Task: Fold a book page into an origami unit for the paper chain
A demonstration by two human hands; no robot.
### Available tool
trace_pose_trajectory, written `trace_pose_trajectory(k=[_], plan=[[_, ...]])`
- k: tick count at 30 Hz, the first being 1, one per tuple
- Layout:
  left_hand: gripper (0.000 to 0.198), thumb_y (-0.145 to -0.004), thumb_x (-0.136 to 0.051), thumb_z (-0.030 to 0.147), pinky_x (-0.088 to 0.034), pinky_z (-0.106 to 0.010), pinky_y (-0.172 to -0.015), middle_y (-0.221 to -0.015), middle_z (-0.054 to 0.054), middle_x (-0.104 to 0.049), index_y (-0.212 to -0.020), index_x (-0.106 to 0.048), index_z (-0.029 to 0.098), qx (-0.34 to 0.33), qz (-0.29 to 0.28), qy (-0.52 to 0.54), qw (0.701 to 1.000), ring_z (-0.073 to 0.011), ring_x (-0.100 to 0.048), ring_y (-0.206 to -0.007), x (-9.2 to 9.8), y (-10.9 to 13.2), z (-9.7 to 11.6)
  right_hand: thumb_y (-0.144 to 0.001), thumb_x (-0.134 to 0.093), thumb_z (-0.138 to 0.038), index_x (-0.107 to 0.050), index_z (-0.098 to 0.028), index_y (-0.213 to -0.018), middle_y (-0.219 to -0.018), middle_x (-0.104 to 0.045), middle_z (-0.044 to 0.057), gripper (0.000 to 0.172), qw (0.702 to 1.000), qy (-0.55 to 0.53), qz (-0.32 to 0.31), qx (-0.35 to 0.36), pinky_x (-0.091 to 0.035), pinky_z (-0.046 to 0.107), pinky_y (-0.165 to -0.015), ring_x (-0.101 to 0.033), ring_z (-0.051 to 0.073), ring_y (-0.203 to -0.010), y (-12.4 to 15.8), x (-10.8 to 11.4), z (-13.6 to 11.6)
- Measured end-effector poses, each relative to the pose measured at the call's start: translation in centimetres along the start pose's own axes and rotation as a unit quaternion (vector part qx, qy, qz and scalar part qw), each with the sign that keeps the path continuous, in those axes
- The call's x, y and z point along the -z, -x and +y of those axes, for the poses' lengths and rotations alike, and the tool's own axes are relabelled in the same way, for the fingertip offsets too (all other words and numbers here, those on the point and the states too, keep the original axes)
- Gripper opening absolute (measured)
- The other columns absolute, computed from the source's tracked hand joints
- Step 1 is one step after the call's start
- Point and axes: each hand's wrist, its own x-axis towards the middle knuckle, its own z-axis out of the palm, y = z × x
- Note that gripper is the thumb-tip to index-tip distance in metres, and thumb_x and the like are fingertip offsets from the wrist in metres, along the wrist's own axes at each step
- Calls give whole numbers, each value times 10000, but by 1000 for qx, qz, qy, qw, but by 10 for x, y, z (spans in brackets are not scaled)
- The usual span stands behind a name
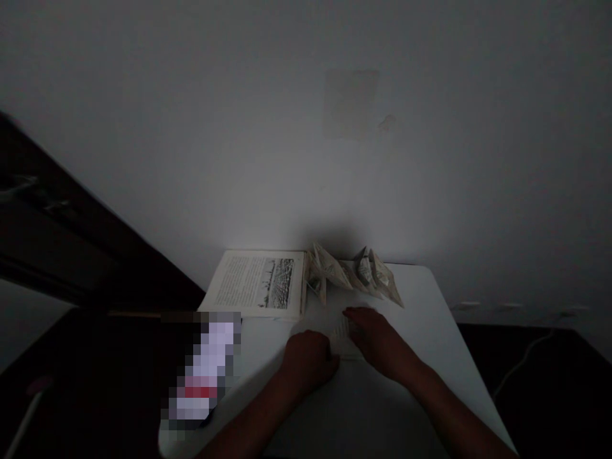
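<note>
The left hand [308, 360] and right hand [377, 338] are both pressing flat on a printed paper sheet [343, 335] lying on the white bench [430, 331], near folded paper boats [354, 273].

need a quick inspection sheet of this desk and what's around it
surface: white table, dimly lit
job's things: printed sheet of paper flat under both hands
clutter: open book at the back left; folded paper shapes in a row by the wall; blurred-out item at the front left edge
hands: left hand curled on the paper, right hand pressing flat
cables: pale cable on the floor at right
surroundings: plain wall, dark furniture at left
</note>
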Motion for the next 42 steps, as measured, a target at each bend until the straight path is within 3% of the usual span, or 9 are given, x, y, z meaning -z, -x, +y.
trace_pose_trajectory(k=[5,11,15,17,21,24,29,36,42], plan=[[319,-731,-476,420,-442,-324,-684,-820,-90,-676,-772,-677,176,2,7,4,1000,-244,-615,-790,-1,-1,0,-762,-494,-146,-569,-151,-1090,-1115,-594,94,337,998,-43,27,-27,-363,343,-940,-516,206,-1060,-7,-3,-2],[284,-759,-474,395,-418,-298,-701,-808,-57,-668,-775,-673,193,-28,33,38,998,-212,-601,-783,0,5,-4,-753,-496,-154,-597,-192,-862,-857,-637,22,153,982,-155,85,-71,-464,263,-747,-607,155,-794,-7,17,-7],[228,-768,-499,370,-394,-275,-708,-790,-18,-654,-747,-659,208,-30,82,94,992,-174,-573,-753,0,16,-19,-786,-502,-190,-595,-205,-835,-855,-638,28,106,978,-167,119,-43,-464,266,-753,-605,166,-807,6,37,-19],[224,-773,-511,367,-383,-276,-710,-766,-15,-644,-719,-654,203,-31,102,106,989,-169,-559,-746,-1,21,-28,-818,-481,-196,-599,-215,-827,-869,-632,40,120,983,-155,100,-3,-461,270,-759,-597,172,-825,16,41,-22],[159,-758,-541,307,-376,-278,-702,-747,-14,-624,-706,-633,188,-34,127,126,983,-162,-545,-734,-7,26,-42,-833,-450,-118,-606,-210,-895,-876,-610,63,192,987,-98,54,114,-458,300,-732,-565,177,-835,37,28,-17],[109,-748,-546,265,-381,-286,-708,-755,-17,-612,-734,-618,185,-45,141,138,979,-169,-539,-745,-11,28,-46,-821,-465,-79,-614,-195,-902,-850,-606,63,206,986,-51,5,157,-438,332,-739,-545,184,-824,49,12,-11],[88,-746,-522,201,-397,-291,-723,-789,-27,-599,-778,-603,187,-63,154,153,974,-176,-538,-774,-14,29,-47,-821,-488,-94,-618,-218,-937,-894,-613,47,214,987,-12,-52,150,-413,339,-764,-528,188,-863,53,8,-16],[172,-721,-531,146,-423,-308,-782,-873,-30,-578,-880,-578,192,-68,192,177,963,-180,-537,-848,-11,28,-48,-727,-637,-242,-588,-229,-1039,-1127,-561,67,316,995,32,-4,92,-360,417,-910,-459,258,-1060,32,1,-21],[288,-738,-517,118,-419,-355,-836,-984,-53,-564,-1013,-549,200,-116,236,106,959,-206,-519,-933,-17,26,-53,-782,-546,-137,-608,-207,-951,-950,-622,52,194,994,41,18,101,-408,380,-823,-534,215,-901,24,-13,-14]])
